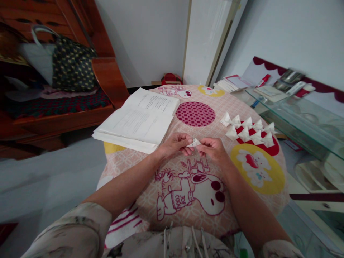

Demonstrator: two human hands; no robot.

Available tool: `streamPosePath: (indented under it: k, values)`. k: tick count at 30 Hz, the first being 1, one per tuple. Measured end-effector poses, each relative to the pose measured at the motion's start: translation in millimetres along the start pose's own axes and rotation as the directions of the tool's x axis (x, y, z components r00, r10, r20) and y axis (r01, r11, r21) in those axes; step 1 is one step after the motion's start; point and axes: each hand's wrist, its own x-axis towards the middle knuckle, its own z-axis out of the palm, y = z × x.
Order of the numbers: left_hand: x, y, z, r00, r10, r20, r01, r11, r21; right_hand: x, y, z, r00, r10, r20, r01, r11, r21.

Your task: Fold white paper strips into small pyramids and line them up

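Note:
Between my two hands is a small folded piece of white paper (194,143), roughly triangular with faint print on it. My left hand (178,143) pinches its left end, while my right hand (212,147) grips the right end. Both hands are just above the cloth-covered round table (150,186). To the right stand several folded paper pieces (244,134) with pointed tops, set out in two rows. Left of my hands an open book (137,120) lies on the table, its printed pages facing up.
A glass-topped cabinet (309,122) adjoins the table on the right, with a stack of papers (233,83), a red marker (263,80) and metal bowls (291,77). On the left, a wooden bench (107,79) holds a dark patterned bag (72,64).

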Motion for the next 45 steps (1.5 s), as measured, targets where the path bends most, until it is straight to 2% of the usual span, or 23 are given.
streamPosePath:
  k: [9,14,24,31,40,45]
  values:
    - [0.4,-3.2,-0.3,1.000,0.025,0.016,-0.026,0.999,0.021,5.4,11.8,-3.1,1.000,0.012,0.000,-0.012,0.995,0.099]
    - [0.5,-6.6,-1.4,0.998,0.059,0.026,-0.061,0.996,0.059,5.9,14.5,-2.2,1.000,0.016,-0.016,-0.014,0.993,0.120]
    - [-3.3,-8.2,6.0,0.989,0.143,0.027,-0.146,0.980,0.133,5.0,14.8,-2.8,0.999,0.014,0.033,-0.017,0.993,0.113]
    - [-0.7,-11.6,4.2,0.983,0.182,0.005,-0.180,0.964,0.196,3.8,12.7,-0.3,0.988,0.039,-0.152,-0.015,0.988,0.156]
    - [0.4,-7.5,-2.4,0.988,0.157,-0.012,-0.155,0.982,0.104,2.7,9.1,-3.8,0.990,0.049,-0.132,-0.018,0.975,0.222]
    - [2.7,-10.1,-6.1,0.980,0.187,-0.071,-0.182,0.981,0.072,2.8,7.8,-3.2,0.987,0.059,-0.146,-0.024,0.973,0.230]
